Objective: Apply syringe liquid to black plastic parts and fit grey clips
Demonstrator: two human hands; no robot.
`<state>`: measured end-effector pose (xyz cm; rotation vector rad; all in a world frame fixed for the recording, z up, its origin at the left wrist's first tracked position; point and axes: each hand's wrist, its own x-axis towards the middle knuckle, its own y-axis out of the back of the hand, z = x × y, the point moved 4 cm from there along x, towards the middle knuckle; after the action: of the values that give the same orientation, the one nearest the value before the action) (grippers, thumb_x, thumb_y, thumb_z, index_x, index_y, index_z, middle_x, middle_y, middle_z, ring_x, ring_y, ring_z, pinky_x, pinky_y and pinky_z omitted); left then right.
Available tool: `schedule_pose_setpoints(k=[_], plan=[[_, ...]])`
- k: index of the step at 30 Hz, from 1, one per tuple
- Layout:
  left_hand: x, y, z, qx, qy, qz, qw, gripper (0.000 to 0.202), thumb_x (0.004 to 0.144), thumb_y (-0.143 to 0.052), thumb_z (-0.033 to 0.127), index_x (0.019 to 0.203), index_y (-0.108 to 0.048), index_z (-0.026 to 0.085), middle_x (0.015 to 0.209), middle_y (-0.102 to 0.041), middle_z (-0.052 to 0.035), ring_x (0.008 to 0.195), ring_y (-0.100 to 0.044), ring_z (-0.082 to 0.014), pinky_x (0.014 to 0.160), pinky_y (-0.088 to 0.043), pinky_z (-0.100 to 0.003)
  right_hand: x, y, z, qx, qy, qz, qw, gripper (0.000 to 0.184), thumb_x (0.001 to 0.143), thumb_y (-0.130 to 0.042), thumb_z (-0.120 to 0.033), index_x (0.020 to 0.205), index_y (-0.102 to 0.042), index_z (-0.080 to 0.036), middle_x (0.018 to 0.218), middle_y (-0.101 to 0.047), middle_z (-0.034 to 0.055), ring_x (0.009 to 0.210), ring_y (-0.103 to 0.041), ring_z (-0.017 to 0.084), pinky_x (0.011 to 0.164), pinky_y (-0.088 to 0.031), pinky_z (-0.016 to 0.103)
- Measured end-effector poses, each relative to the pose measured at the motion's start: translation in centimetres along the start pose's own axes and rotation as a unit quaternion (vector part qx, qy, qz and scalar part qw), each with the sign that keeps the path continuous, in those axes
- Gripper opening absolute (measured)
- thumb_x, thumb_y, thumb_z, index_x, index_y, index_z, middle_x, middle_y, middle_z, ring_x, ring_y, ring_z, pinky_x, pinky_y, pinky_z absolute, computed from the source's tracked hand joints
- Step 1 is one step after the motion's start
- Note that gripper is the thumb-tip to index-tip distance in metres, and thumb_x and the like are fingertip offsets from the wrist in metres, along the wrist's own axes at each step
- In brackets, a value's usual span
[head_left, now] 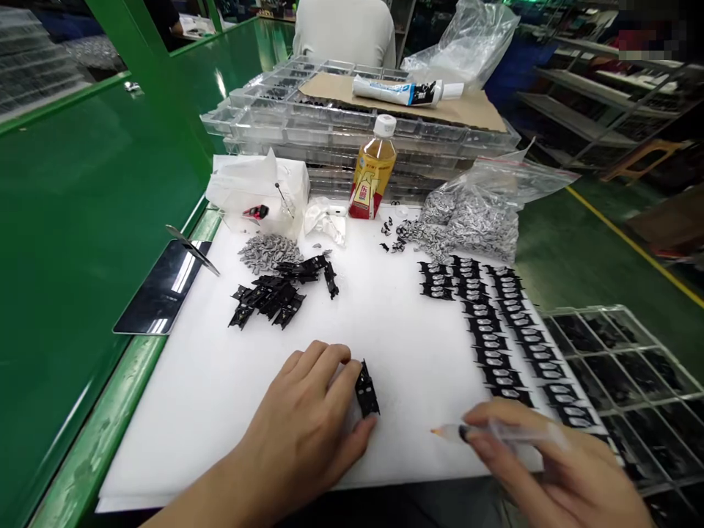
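My left hand (311,414) is closed on a small black plastic part (367,390), thumb at its near end and index finger at its far end, on the white work surface. To the right, my right hand (555,469) grips a clear dispensing syringe (514,433), its orange tip pointing left toward the black part without touching it. Beyond my left hand lies a heap of black plastic parts (269,297), with a pile of small grey pieces (269,253) behind it. Rows of black parts carrying grey pieces (489,341) stretch along the right side.
A drink bottle (374,169) stands before stacked clear trays (258,121), which bear a glue tube (407,92). A bag of grey pieces (473,216) lies back right. Tweezers (192,249) and a phone (162,286) are at left; a compartment tray (627,315) is lower right. A person (345,33) sits beyond.
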<state>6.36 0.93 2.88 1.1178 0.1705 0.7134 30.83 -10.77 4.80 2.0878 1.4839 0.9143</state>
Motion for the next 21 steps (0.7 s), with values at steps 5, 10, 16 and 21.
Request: schedule_pose_setpoints(k=[5,10,16,21], plan=[[-0.3,-0.5,0.9,-0.082,-0.016,-0.025,0.996,0.035,0.093,-0.068,0.029,0.125,-0.060,0.018,0.120,-0.063,-0.0116,0.102,-0.058,-0.0279,0.084,-0.053,-0.046,-0.8,-0.1,1.3,0.266,-0.093,0.150,0.948,0.021,0.103,-0.051,-0.039,0.094,-0.069,-0.032,0.097,-0.065,0.0063,0.090,-0.066,0.026,0.074,-0.058,0.039],[-0.3,-1.0,1.0,-0.070,-0.024,-0.058,0.996,0.047,0.094,-0.071,0.040,0.134,-0.058,0.019,0.125,-0.061,-0.0132,0.104,-0.057,-0.0305,0.084,-0.051,-0.048,0.9,-4.2,-1.2,0.508,-0.194,0.078,0.836,0.019,0.103,-0.047,-0.041,0.088,-0.053,-0.030,0.070,-0.045,-0.0020,0.063,-0.052,0.019,0.077,-0.058,0.041],[-0.4,-1.5,0.7,-0.050,-0.025,-0.062,0.997,0.035,0.099,-0.066,0.036,0.131,-0.061,0.022,0.124,-0.059,-0.0112,0.102,-0.056,-0.0293,0.082,-0.047,-0.046,2.4,-7.4,-2.6,0.661,-0.210,-0.002,0.720,0.070,0.088,-0.025,-0.094,0.070,-0.033,-0.027,0.051,-0.013,-0.0077,0.043,-0.017,0.015,0.043,-0.027,0.033],[-0.3,-1.7,0.8,-0.046,-0.017,-0.053,0.997,0.034,0.098,-0.066,0.040,0.126,-0.061,0.021,0.121,-0.059,-0.0118,0.100,-0.055,-0.0302,0.078,-0.047,-0.047,2.6,-8.8,-2.7,0.675,-0.167,-0.007,0.718,0.069,0.093,-0.038,-0.084,0.058,-0.027,-0.025,0.046,-0.012,-0.0072,0.041,-0.014,0.013,0.045,-0.024,0.035]])
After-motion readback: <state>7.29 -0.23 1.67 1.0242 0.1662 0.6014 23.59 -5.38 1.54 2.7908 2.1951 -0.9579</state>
